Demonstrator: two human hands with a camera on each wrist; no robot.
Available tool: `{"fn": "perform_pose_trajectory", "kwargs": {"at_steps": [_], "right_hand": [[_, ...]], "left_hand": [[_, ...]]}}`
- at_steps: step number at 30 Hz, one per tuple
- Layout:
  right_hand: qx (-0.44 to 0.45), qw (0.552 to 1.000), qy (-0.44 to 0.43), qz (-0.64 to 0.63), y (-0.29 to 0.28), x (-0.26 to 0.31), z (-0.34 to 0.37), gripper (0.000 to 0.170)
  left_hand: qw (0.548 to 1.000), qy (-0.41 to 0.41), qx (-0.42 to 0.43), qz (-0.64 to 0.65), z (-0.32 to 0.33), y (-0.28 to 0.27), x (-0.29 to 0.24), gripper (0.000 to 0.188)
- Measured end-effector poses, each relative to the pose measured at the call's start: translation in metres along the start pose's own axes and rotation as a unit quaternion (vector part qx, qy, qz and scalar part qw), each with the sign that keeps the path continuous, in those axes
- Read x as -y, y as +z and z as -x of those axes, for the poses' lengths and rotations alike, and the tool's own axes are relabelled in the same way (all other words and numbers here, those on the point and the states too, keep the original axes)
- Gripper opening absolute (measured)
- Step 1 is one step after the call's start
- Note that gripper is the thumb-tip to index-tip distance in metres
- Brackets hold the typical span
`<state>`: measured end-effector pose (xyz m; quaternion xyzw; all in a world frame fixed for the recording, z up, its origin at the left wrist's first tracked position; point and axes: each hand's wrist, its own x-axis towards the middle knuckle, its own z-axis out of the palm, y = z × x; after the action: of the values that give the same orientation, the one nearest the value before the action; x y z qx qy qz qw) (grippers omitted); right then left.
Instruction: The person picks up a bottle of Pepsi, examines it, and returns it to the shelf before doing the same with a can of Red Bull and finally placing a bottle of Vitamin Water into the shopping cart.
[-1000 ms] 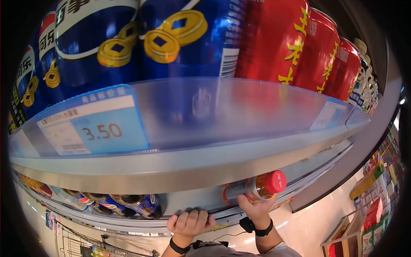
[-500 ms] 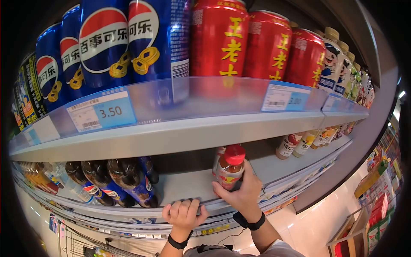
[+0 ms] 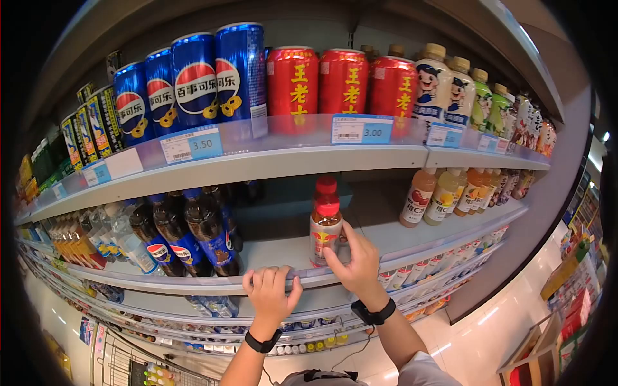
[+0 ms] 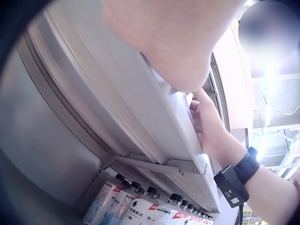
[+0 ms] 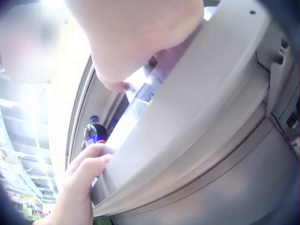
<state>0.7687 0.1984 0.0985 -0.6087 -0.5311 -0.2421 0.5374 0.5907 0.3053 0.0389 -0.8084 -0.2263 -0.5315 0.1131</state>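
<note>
On the middle shelf (image 3: 277, 251), a drink bottle with a red cap (image 3: 325, 235) stands upright, with a second red-capped bottle (image 3: 326, 186) partly hidden behind it. My right hand (image 3: 357, 264) is at its right side, thumb overlapping the lower label and straight fingers alongside. My left hand (image 3: 269, 293) has its fingers hooked over the shelf's front edge, left of the bottle. In the right wrist view, the left hand (image 5: 84, 176) has fingertips right at the shelf lip. The right hand (image 4: 208, 119) reaches over the edge in the left wrist view.
Dark cola bottles (image 3: 209, 235) stand to the left; juice bottles (image 3: 418, 196) stand to the right. Blue cans (image 3: 193, 77) and red cans (image 3: 293, 80) line the shelf above, whose front (image 3: 270, 161) overhangs. A wire cart (image 3: 129, 360) is at lower left.
The head view has drawn back and shows more shelf. The red-capped bottle has gone from tilted to upright, and my right hand's fingers have loosened. My left hand stays at the edge.
</note>
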Motion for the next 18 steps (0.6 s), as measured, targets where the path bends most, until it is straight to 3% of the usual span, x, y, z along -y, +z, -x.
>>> {"fn": "perform_pose_trajectory", "kwargs": {"at_steps": [4,8,10,12,14,16,17,18], "right_hand": [[-0.053,0.996,-0.027,0.07,-0.026,0.005,0.041,0.044],[-0.008,0.999,0.039,-0.005,-0.046,-0.004,0.144,0.035],[0.102,0.987,0.113,0.041,-0.056,-0.019,0.219,0.034],[0.187,0.971,0.135,0.07,-0.081,-0.023,0.288,0.034],[0.226,0.957,0.165,0.076,-0.106,-0.026,0.358,0.034],[0.293,0.922,0.232,0.104,-0.137,-0.019,0.414,0.035],[0.283,0.903,0.311,0.088,-0.145,-0.02,0.459,0.04],[0.316,0.85,0.418,0.042,-0.157,-0.02,0.487,0.046]], "left_hand": [[0.998,-0.027,0.039,0.035,-0.005,-0.013,-0.009,0.033],[0.996,-0.042,0.025,0.07,-0.001,-0.039,-0.028,0.039],[0.991,-0.008,0.082,0.103,0.026,-0.054,-0.032,0.047],[0.933,-0.043,0.236,0.269,0.068,-0.055,-0.026,0.051],[0.871,-0.065,0.385,0.3,0.132,-0.051,-0.024,0.063],[0.737,-0.095,0.619,0.253,0.217,-0.06,-0.015,0.068],[0.718,-0.027,0.633,0.287,0.307,-0.043,0.009,0.075],[0.675,-0.082,0.672,0.292,0.302,-0.069,-0.003,0.075]]}}
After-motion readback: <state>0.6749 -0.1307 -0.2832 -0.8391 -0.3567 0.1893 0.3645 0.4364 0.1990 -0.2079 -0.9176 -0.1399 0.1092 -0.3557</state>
